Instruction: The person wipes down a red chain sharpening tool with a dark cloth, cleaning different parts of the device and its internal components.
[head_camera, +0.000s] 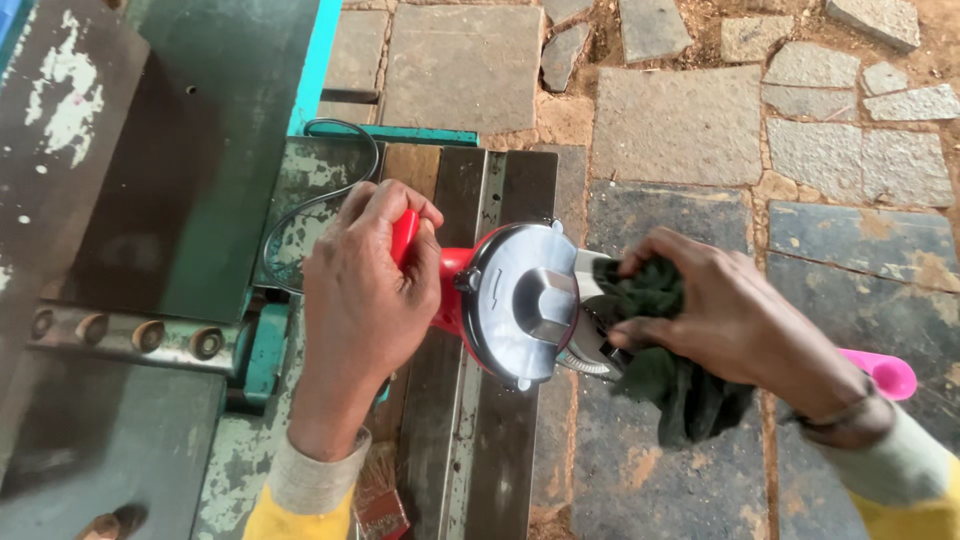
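Observation:
A red power tool (450, 275) with a round silver guard (520, 300) is held over dark metal bars. My left hand (365, 300) is wrapped around its red handle. My right hand (725, 320) presses a dark green rag (670, 385) against the tool's front, beside the guard. The rag hangs down below my right hand. A black cord (320, 200) loops away from the tool's rear toward the upper left.
Dark metal bars (480, 440) lie on a worn green bench (240, 460). A row of bolts (150, 335) sits at left. A pink plastic object (885, 372) shows behind my right wrist. A small brush (382, 495) lies near my left sleeve. Stone paving (680, 120) covers the ground.

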